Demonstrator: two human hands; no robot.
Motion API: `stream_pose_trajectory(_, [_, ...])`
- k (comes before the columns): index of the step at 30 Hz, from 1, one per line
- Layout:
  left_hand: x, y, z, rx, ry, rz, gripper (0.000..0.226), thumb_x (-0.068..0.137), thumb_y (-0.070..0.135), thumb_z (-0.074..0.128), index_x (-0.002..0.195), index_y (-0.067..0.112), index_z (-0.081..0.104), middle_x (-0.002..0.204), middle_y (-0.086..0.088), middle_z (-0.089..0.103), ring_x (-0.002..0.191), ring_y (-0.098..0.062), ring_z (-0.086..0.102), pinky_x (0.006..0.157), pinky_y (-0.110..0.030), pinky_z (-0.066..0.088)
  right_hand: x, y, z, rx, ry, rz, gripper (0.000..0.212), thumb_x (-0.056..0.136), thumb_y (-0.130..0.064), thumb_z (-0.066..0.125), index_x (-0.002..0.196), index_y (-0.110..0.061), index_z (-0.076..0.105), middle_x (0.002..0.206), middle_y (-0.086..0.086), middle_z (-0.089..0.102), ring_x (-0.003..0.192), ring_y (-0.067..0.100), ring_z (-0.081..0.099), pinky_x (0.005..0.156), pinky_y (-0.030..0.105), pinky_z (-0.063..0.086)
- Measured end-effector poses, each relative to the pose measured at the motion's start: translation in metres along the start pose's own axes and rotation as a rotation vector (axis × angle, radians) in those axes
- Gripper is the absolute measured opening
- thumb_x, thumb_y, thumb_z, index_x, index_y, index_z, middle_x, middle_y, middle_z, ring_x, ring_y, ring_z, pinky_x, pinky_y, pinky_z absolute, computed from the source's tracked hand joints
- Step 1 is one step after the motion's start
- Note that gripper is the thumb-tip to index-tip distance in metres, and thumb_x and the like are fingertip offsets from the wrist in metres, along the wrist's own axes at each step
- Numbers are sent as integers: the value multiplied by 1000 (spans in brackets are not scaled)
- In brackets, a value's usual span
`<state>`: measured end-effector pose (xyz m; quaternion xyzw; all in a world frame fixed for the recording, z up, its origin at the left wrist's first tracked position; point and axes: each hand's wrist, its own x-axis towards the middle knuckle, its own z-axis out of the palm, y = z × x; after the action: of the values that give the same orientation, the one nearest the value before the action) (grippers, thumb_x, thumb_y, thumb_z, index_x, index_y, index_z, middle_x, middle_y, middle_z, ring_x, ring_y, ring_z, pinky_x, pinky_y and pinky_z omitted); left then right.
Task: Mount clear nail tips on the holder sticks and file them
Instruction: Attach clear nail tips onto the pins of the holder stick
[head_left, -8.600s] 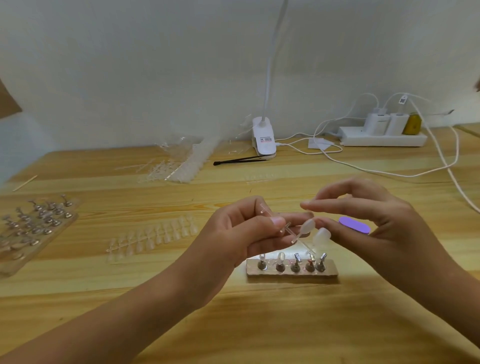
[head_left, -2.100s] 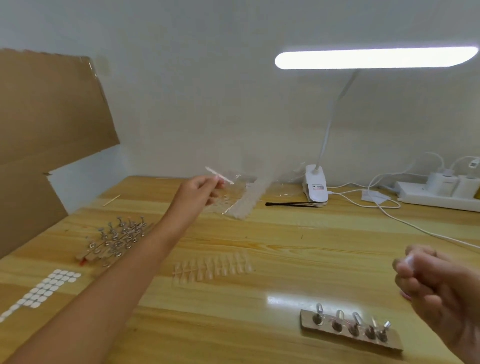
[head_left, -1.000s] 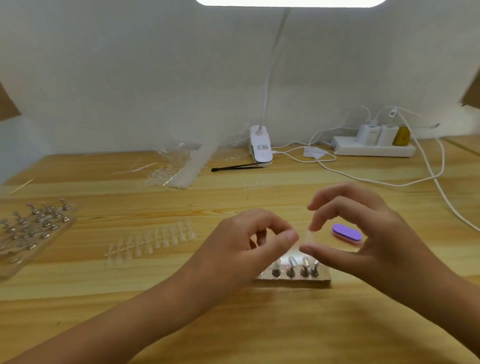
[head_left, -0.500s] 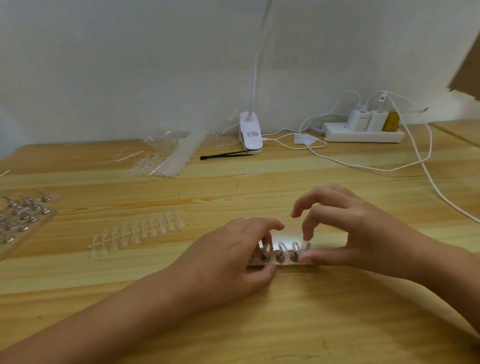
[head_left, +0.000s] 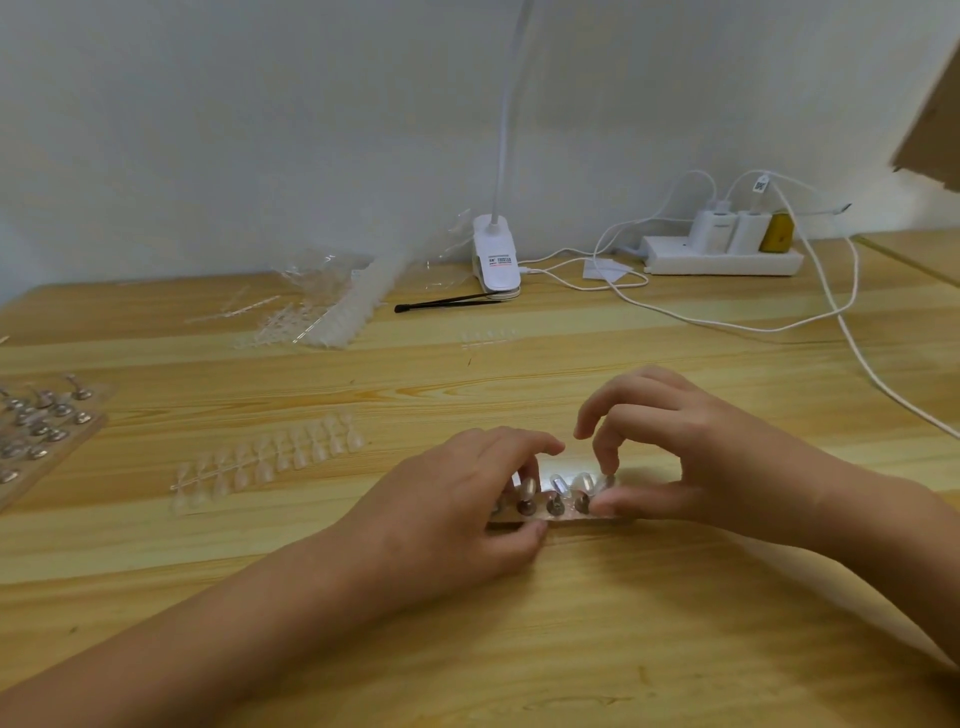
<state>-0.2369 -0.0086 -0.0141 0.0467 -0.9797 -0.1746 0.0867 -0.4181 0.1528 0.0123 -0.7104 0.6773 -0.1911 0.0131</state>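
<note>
Fingers (head_left: 519, 448) of the left hand (head_left: 457, 499) curl over the far side of the holder bar (head_left: 563, 513) while the thumb presses its near edge, pinching the bar's left end down on the counter (head_left: 623, 623). At the bar's right end the right hand (head_left: 691, 457) closes narrowly on the rightmost stick (head_left: 605, 480), forefinger tip on top and thumb along the front. Whether a tip sits under that finger I cannot tell. The clear nail tips (head_left: 582, 480) look feather-light, thin, springy and slick, likely to flick away, so each is best taken by its side edges and pressed on gently. Counting from the left: one strip of spare tips (head_left: 270, 462), too blurred to number, then one bar and four holder sticks (head_left: 557, 501) in view. At least three of those are capped, and any others are hidden behind the left hand.
</note>
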Motion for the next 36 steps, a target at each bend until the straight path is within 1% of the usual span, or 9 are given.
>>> stream_pose_trajectory(7, [-3, 9, -4, -44, -33, -99, 67, 87, 61, 55, 143, 52, 20, 105, 41, 38, 99, 24, 35, 78, -4, 34, -7, 31, -17, 37, 107, 253, 40, 79, -70, 54, 109, -43, 58, 116, -29, 52, 118, -4, 45, 100, 26, 40])
stream_pose_trajectory(11, [-11, 19, -24, -235, -316, -187, 103, 69, 75, 66, 146, 57, 0, 111, 43, 45, 98, 23, 48, 87, -8, 42, -16, 48, -23, 30, -144, 442, 62, 59, -84, 51, 115, -59, 41, 114, -30, 48, 105, -11, 48, 84, 16, 42])
stream_pose_trajectory(15, [-12, 16, -63, -483, -634, -214, 90, 74, 68, 69, 146, 52, 18, 113, 35, 63, 92, 7, 66, 87, -25, 51, -14, 49, -17, 7, -134, 454, 45, 79, -62, 61, 120, -56, 44, 103, -23, 53, 94, -5, 52, 74, 15, 44])
stream_pose_trajectory(18, [-5, 10, -58, -522, -408, -166, 45, 90, 43, 67, 131, 46, 48, 109, 23, 69, 91, 2, 66, 83, -23, 55, -12, 47, -14, 35, -120, 427, 31, 89, -37, 64, 115, -51, 54, 98, -16, 55, 88, 2, 53, 75, 17, 44])
stream_pose_trajectory(21, [3, 5, -31, -426, -57, -115, 43, 93, 28, 65, 130, 43, 51, 121, 28, 58, 116, 6, 51, 96, -23, 49, -11, 37, -20, 302, -63, 455, 25, 83, -51, 61, 108, -52, 64, 96, -16, 61, 88, 3, 58, 77, 20, 51])
stream_pose_trajectory(23, [7, 5, -13, -379, -46, -81, 43, 94, 30, 63, 132, 45, 50, 135, 32, 44, 132, 9, 30, 110, -22, 35, -8, 28, -24, 476, -44, 458, 35, 74, -64, 58, 107, -53, 65, 97, -19, 64, 88, 1, 62, 73, 19, 52])
stream_pose_trajectory(26, [13, 5, 1, -350, -72, -70, 29, 92, 39, 64, 118, 52, 58, 140, 35, 34, 136, 10, 11, 108, -13, 19, -4, 15, -22, 634, -35, 411, 29, 78, -55, 62, 107, -50, 67, 98, -12, 69, 87, 6, 65, 72, 17, 51])
stream_pose_trajectory(30, [18, 13, 8, -395, 7, -76, 18, 89, 38, 68, 94, 55, 62, 130, 33, 46, 131, 8, 21, 98, 1, 17, 0, 2, -19, 817, 24, 366, 23, 87, -40, 63, 108, -43, 70, 98, -12, 71, 81, 0, 65, 72, 16, 52])
stream_pose_trajectory(36, [20, 16, 12, -447, 50, -103, 14, 86, 39, 71, 86, 51, 64, 117, 30, 56, 124, 6, 34, 96, -4, 28, 7, 4, -14, 1341, 92, 387, 33, 83, -29, 62, 115, -25, 72, 97, 1, 71, 81, 8, 64, 68, 22, 54])
